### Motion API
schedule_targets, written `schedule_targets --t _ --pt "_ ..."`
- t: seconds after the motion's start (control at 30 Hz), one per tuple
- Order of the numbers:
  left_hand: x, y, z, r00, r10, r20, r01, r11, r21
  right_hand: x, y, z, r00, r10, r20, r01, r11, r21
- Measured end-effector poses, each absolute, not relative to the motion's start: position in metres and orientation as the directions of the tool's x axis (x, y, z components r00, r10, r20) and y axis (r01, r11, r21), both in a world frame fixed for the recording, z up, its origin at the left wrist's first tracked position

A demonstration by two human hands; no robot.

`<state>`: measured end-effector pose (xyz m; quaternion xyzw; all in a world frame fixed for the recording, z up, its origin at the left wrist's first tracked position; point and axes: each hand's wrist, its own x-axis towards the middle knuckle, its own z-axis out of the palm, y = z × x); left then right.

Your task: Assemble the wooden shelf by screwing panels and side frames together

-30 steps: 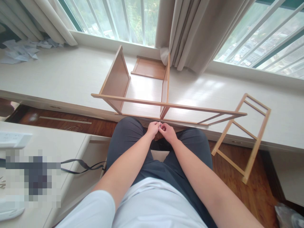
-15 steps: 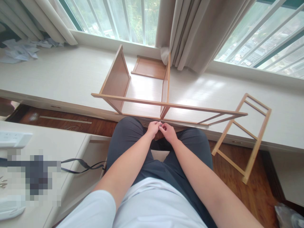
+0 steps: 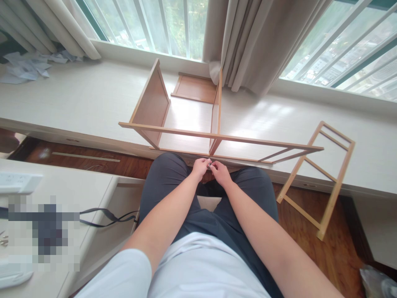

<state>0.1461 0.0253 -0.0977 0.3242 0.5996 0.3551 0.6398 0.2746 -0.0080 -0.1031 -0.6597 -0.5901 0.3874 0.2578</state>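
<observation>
At the near edge of a wooden shelf frame (image 3: 186,132), my left hand (image 3: 201,167) and my right hand (image 3: 220,171) meet with fingertips pinched together. Between them is a small, thin, light-coloured piece, too small to name. The pinch lies just below the frame's lower rail, where the middle upright panel (image 3: 216,111) joins it. At the frame's left end stands a brown side panel (image 3: 151,99). Both hands are above the gap between my knees.
A ladder-like wooden frame (image 3: 329,198) leans against the white ledge (image 3: 77,99) on the right. Behind the shelf frame lies a flat wooden panel (image 3: 195,87). On the left, a white table (image 3: 87,182) holds a power strip (image 3: 20,182) and black straps (image 3: 108,215).
My right fingers have shifted very slightly at the pinch. The left hand and the wooden frame stay where they were.
</observation>
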Motion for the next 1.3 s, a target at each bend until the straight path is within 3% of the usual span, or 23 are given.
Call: schedule_targets --t 0.77,1.0,1.3 --pt "0.146 0.023 -0.097 0.028 0.836 -0.548 -0.044 0.549 0.835 0.273 -0.007 -0.101 -0.03 0.949 -0.313 0.547 -0.246 -0.8" --pt "0.147 0.022 -0.099 0.035 0.845 -0.533 -0.035 0.534 0.845 0.274 -0.005 -0.096 0.013 0.981 -0.192 0.631 -0.158 -0.76" --pt "0.147 0.026 -0.107 0.05 0.852 -0.521 -0.053 0.523 0.851 0.269 -0.01 -0.09 -0.024 0.993 -0.116 0.621 -0.076 -0.78"
